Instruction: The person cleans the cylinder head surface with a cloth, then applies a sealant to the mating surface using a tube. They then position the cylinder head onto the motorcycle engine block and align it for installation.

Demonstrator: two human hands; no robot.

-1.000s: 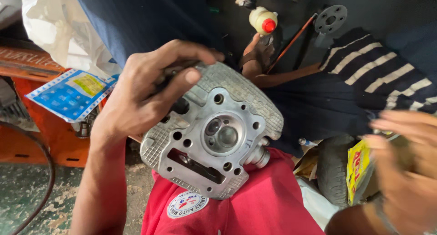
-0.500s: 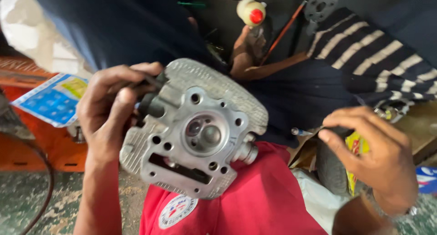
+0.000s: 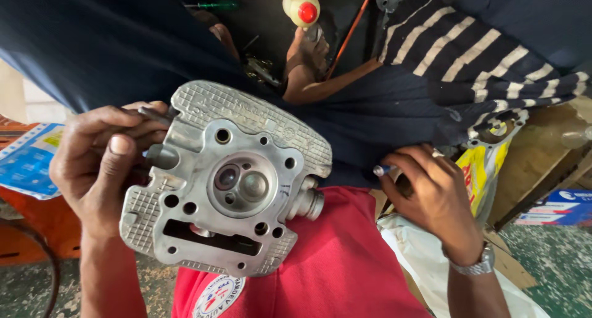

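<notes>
My left hand [image 3: 102, 161] grips a silver cast-metal engine cylinder head [image 3: 225, 176] by its left side, holding it up with the round combustion chamber and two valves facing me. The fingers wrap over the upper left corner, the thumb lies on the front face. My right hand [image 3: 431, 191] is to the right of the part, apart from it, pinching a small thin blue-tipped object [image 3: 382, 169] between thumb and fingers. A metal watch sits on that wrist.
Another person in dark clothes and a striped sleeve [image 3: 468, 44] sits opposite, a hand [image 3: 308, 56] near a cream bottle with red cap [image 3: 301, 7]. My red shirt [image 3: 333, 256] is below. A yellow packet [image 3: 481, 164], a blue box [image 3: 558, 207] and a blue leaflet [image 3: 24, 164] lie around.
The cylinder head has turned slightly and come closer. My right hand has come in from the right edge toward the part, now pinching a small blue-tipped object.
</notes>
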